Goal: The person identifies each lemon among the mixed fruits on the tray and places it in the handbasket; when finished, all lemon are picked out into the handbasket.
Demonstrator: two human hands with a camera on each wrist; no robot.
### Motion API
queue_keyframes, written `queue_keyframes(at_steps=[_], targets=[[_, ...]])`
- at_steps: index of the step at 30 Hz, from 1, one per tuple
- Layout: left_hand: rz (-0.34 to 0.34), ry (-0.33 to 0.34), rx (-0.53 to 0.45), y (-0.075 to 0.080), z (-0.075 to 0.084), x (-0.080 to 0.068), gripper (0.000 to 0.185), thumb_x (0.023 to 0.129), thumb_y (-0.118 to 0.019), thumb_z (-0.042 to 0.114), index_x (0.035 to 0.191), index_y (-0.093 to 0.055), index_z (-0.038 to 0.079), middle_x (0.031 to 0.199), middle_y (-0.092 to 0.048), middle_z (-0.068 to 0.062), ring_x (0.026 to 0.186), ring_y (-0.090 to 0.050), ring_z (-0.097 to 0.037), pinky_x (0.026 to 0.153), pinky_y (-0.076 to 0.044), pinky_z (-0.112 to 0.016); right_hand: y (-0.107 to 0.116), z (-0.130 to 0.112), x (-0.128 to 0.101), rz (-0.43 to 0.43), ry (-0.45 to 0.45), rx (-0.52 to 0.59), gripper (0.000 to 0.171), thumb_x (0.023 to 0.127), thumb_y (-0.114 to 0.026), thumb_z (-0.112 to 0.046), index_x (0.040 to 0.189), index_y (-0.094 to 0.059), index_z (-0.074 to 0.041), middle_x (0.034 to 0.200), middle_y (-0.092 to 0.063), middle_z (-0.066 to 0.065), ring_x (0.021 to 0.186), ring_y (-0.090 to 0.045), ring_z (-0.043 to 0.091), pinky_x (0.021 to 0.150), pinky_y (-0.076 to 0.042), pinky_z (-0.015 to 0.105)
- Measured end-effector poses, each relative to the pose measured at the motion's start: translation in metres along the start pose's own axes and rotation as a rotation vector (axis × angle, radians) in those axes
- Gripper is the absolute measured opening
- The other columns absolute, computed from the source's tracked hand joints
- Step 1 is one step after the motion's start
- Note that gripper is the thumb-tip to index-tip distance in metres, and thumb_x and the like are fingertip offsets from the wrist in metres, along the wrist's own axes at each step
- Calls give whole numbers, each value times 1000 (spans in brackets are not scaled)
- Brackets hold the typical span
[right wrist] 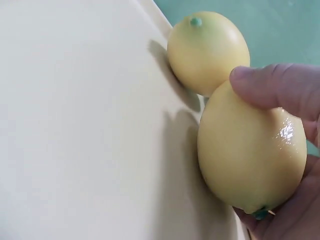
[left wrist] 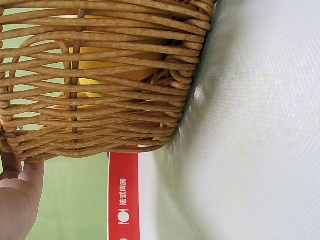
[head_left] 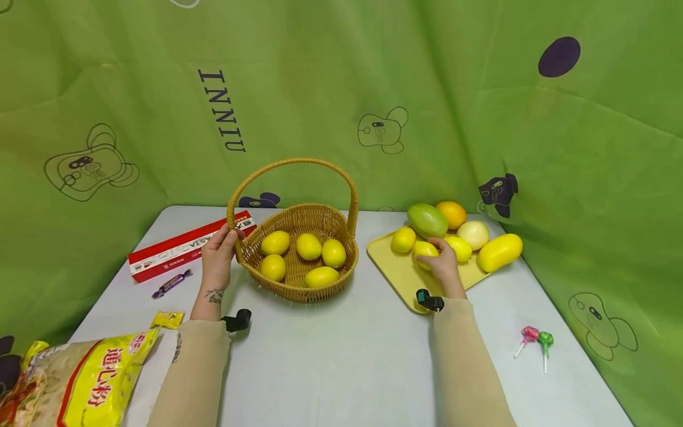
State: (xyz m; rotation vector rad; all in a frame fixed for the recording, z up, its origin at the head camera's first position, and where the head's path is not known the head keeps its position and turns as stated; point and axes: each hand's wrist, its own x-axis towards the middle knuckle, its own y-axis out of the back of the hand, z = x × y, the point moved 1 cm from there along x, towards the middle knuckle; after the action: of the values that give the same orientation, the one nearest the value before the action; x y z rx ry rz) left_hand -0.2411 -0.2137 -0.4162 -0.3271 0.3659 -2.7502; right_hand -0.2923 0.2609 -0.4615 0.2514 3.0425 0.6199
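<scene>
You have five lemons in one wicker basket [head_left: 299, 279]: [head_left: 275, 242], [head_left: 309, 246], [head_left: 334, 253], [head_left: 273, 267] and [head_left: 321, 276]. On the one yellow tray [head_left: 397, 276] to the right you have three more lemons [head_left: 403, 239], [head_left: 425, 249], [head_left: 460, 248], plus one green mango [head_left: 428, 220], one orange [head_left: 451, 214], one pale round fruit [head_left: 473, 235] and one long yellow melon [head_left: 499, 252]. At the near right lie two lollipops [head_left: 536, 342]. On the left you have one red box [head_left: 176, 249], one purple sweet [head_left: 172, 283], one small yellow sachet [head_left: 168, 319] and one big yellow bag [head_left: 80, 385].
</scene>
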Motion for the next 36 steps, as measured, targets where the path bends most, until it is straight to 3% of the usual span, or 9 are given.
queue_keyframes(at_steps=[5, 9, 13, 16, 22, 29, 36], targets=[[3, 4, 2, 0, 0, 0, 39, 91, -58, 17, 126, -55, 0, 82, -66, 8, 83, -59, -8, 77, -50, -15, 5, -1, -5, 30, 6, 33, 57, 77, -73, -9, 128, -50, 0, 132, -48, 17, 118, -42, 26, 104, -33, 38], [-5, -7, 15, 0, 1, 1, 40, 91, -58, 18, 126, -55, -1, 83, -66, 8, 84, -58, -8, 78, -49, -15, 6, -11, -11, 37, 19, 107, 56, 76, -73, -10, 128, -53, -2, 132, -49, 13, 111, -45, 16, 95, -38, 25], [-1, -3, 16, 0, 1, 1, 42, 91, -58, 18, 127, -52, -4, 83, -66, 8, 84, -58, -8, 77, -49, -15, 0, -32, -20, -15, 86, 188, 57, 76, -73, -4, 128, -52, 1, 128, -51, 11, 101, -48, 8, 83, -43, 14], [-1, 0, 27, 0, 1, 1, 44, 91, -58, 18, 128, -51, -6, 83, -66, 9, 84, -58, -8, 77, -49, -15, -11, -52, -27, -85, 161, 245, 55, 74, -72, 2, 126, -53, 2, 122, -54, 7, 97, -50, 9, 79, -46, 14], [-2, -1, 25, 1, -1, 2, 42, 91, -58, 19, 127, -54, -2, 83, -66, 9, 84, -58, -8, 78, -49, -16, -49, -92, -41, -261, 298, 258, 52, 73, -71, 5, 122, -55, 4, 123, -55, 16, 99, -51, 15, 79, -47, 21], [-7, -1, 17, 1, -1, 2, 45, 91, -58, 18, 129, -50, -6, 82, -66, 9, 83, -59, -7, 79, -49, -16, -115, -120, -57, -466, 349, 184, 52, 76, -72, -1, 124, -56, -1, 128, -53, 19, 97, -53, 22, 77, -47, 29], [-12, -9, 13, 1, 0, 0, 44, 92, -58, 18, 129, -50, -5, 82, -66, 8, 84, -59, -8, 78, -49, -15, -166, -141, -73, -596, 386, 85, 54, 75, -76, -10, 126, -56, -4, 131, -52, 13, 107, -55, 26, 83, -49, 30]])
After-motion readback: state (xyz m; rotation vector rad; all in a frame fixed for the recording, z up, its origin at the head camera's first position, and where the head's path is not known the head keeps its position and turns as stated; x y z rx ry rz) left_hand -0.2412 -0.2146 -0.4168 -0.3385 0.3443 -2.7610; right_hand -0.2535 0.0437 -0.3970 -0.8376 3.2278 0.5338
